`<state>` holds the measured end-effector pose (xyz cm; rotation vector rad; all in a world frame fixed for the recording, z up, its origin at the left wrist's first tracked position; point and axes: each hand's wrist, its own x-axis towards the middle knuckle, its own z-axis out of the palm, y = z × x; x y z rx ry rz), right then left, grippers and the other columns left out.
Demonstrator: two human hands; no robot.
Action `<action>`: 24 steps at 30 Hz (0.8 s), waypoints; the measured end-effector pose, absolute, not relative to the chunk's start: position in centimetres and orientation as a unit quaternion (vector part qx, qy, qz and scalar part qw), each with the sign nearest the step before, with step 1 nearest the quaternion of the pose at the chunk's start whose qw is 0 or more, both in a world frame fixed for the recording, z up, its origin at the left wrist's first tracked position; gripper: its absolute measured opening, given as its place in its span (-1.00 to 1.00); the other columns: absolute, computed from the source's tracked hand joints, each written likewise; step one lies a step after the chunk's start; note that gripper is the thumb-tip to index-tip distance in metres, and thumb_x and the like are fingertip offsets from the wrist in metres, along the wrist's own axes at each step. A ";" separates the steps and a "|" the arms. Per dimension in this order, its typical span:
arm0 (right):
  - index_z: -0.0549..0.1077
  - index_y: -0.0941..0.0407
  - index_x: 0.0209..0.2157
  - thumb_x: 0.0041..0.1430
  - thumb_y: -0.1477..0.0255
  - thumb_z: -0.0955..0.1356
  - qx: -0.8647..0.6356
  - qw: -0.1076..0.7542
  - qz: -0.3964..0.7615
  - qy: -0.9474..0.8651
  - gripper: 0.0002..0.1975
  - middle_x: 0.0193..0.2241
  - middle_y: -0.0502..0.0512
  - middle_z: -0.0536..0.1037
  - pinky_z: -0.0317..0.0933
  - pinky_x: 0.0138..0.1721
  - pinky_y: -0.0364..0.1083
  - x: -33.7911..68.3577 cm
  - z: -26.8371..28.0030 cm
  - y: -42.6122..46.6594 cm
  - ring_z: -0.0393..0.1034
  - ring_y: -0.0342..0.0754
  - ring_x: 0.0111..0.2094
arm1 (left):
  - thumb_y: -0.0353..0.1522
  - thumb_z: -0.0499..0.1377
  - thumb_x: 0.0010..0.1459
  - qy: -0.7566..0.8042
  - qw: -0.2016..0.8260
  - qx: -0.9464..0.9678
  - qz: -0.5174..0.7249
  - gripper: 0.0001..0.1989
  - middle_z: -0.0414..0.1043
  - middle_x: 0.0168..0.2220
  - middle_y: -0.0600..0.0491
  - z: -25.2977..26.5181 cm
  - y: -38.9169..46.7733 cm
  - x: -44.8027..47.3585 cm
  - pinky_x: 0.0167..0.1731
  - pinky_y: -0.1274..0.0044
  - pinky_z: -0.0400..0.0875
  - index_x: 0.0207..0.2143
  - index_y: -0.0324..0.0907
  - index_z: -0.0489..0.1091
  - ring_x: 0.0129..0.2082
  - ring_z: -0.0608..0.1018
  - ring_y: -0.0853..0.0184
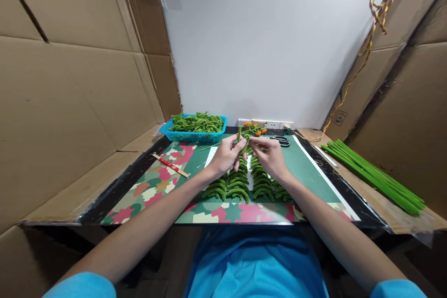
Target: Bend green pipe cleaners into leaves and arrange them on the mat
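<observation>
Both my hands meet above the middle of the mat, closed on a green pipe cleaner (240, 133) that is partly bent into a curl. My left hand (226, 154) pinches it from the left, with one end standing up past the fingers. My right hand (268, 154) holds the curled part between thumb and fingertips. Below the hands lie rows of curved green pipe-cleaner pieces (238, 184) on white paper, partly hidden by my hands and forearms. Behind the hands lies a bunch of orange and green pipe-cleaner pieces (256, 128).
A blue basket (195, 137) heaped with green pieces stands back left. Chopsticks in a red wrapper (170, 165) lie on the patterned mat. Black-handled scissors (281, 140) are behind my right hand. Straight green pipe cleaners (375, 177) lie at right. Cardboard walls (70, 88) flank the table.
</observation>
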<state>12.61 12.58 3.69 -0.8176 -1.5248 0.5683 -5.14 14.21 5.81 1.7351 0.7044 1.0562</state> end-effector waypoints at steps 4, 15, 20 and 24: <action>0.74 0.07 -0.15 0.26 0.22 0.47 -0.351 0.619 0.260 -0.652 -0.74 -0.38 0.10 0.67 0.29 -0.55 -0.13 12.6 3.6 12.5 0.41 -0.08 -0.52 | 0.07 0.26 0.28 0.293 0.478 0.712 0.424 -0.53 0.53 -0.54 0.14 5.6 14.3 -5.1 -0.87 0.66 0.10 -0.24 -0.15 0.30 -0.82 0.43 0.42; 0.66 0.10 -0.14 0.15 0.21 0.55 -0.306 0.649 0.366 -0.592 -0.69 -0.35 0.10 0.69 0.51 -0.50 -0.06 12.8 4.7 11.8 0.54 -0.03 -0.44 | 0.09 0.28 0.26 0.285 0.494 0.701 0.428 -0.48 0.51 -0.56 0.16 5.6 14.2 -5.0 -0.85 0.68 0.13 -0.16 -0.16 0.30 -0.82 0.43 0.44; 0.68 0.10 -0.13 0.20 0.23 0.53 -0.306 0.648 0.336 -0.612 -0.73 -0.33 0.11 0.70 0.50 -0.51 -0.07 12.9 4.6 11.8 0.55 -0.03 -0.43 | 0.08 0.35 0.19 0.272 0.515 0.690 0.431 -0.45 0.50 -0.59 0.20 5.7 14.1 -5.0 -0.85 0.68 0.13 -0.13 -0.14 0.28 -0.83 0.38 0.46; 0.68 0.09 -0.11 0.23 0.20 0.52 -0.307 0.635 0.335 -0.625 -0.70 -0.42 0.06 0.64 0.46 -0.55 -0.10 13.1 4.6 11.9 0.50 -0.05 -0.46 | 0.06 0.36 0.20 0.275 0.536 0.673 0.429 -0.49 0.41 -0.63 0.24 5.8 14.1 -5.1 -0.83 0.70 0.09 -0.22 -0.14 0.29 -0.83 0.28 0.53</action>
